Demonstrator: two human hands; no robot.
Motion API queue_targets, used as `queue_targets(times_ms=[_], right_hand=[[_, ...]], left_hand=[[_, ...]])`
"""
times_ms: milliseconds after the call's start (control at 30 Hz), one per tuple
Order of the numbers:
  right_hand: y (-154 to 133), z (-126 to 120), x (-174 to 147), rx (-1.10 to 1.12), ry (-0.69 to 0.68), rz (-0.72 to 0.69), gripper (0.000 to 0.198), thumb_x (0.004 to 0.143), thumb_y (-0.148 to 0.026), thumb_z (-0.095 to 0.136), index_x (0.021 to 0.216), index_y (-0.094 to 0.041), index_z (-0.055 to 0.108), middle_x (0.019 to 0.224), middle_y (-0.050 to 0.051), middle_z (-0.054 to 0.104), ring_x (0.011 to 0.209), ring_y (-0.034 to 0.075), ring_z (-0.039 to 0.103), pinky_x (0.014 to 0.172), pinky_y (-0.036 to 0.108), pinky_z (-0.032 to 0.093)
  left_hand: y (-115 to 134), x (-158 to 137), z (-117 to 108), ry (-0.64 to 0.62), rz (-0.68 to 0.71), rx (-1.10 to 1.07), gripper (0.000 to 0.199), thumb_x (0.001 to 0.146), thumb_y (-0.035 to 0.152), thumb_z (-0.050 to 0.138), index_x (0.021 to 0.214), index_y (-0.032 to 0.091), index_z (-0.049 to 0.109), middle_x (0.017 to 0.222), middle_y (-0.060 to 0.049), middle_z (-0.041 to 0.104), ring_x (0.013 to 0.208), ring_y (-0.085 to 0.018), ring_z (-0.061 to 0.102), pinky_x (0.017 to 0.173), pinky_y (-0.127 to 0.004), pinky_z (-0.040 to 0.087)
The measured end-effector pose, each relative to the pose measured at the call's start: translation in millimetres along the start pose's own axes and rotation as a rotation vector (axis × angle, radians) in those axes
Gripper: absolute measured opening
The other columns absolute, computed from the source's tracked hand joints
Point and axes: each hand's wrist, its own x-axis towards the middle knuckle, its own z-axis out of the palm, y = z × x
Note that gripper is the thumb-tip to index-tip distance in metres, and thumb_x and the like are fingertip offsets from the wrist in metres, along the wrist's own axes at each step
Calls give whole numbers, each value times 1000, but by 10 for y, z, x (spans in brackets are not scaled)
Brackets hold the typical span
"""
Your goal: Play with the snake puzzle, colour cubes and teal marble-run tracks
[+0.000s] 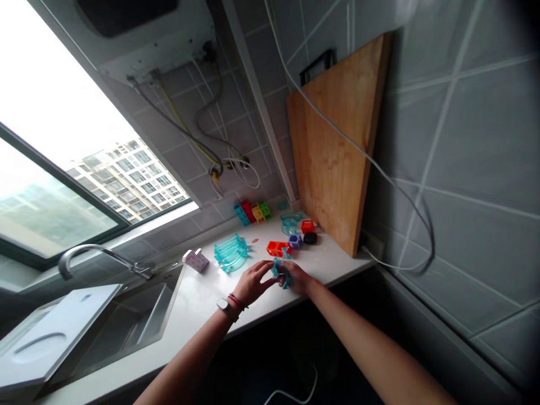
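Note:
Over the front part of the white counter, my left hand (253, 282) pinches a small teal plastic piece (276, 266) between thumb and fingers. Close beside it, my right hand (297, 278) is closed around the lower part of teal plastic; whether this is one piece or two I cannot tell. Just beyond my fingers lie an orange toy block with square openings (278, 248) and a purple block (295, 242). To the left, a translucent teal rack of slatted, curved parts (231, 253) rests on the counter.
Colourful toy blocks (253, 212) line the back wall. Right of them sit clear teal parts (291, 224), a red block (307, 226) and a black oval object (310, 238). A wooden board (337, 135) leans at right, crossed by a white cable (358, 147). The sink (143, 315) lies left.

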Motion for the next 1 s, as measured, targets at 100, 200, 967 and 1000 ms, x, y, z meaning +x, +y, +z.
queue_targets(times_ms=[100, 200, 967, 1000], right_hand=[[-29, 24, -28, -9, -13, -4, 34, 102, -48, 61, 102, -14, 65, 79, -1, 65, 54, 9, 55, 51, 22, 48], [-66, 80, -93, -30, -20, -17, 41, 93, -56, 68, 95, -15, 64, 66, -3, 62, 48, 9, 52, 46, 22, 41], [-834, 118, -1330, -603, -322, 6, 46, 82, -61, 78, 91, -20, 60, 65, 0, 73, 47, 11, 56, 40, 18, 38], [-856, 102, -1327, -632, -351, 20, 46, 81, -59, 80, 93, -20, 58, 66, 0, 73, 46, 11, 56, 39, 18, 39]], left_hand=[[67, -44, 72, 162, -208, -163, 34, 95, 48, 68, 117, 22, 69, 109, -10, 75, 91, -24, 72, 83, -39, 58], [102, -89, 141, 387, -427, -358, 40, 98, 56, 59, 106, 18, 67, 100, -10, 74, 84, -21, 72, 76, -34, 58], [1436, -595, 344, 572, -881, -1163, 54, 86, 68, 70, 75, 15, 64, 59, -2, 62, 55, -14, 59, 53, -24, 49], [1423, -572, 374, 576, -896, -1166, 57, 83, 70, 71, 69, 16, 59, 56, 0, 59, 52, -12, 56, 51, -24, 47]])
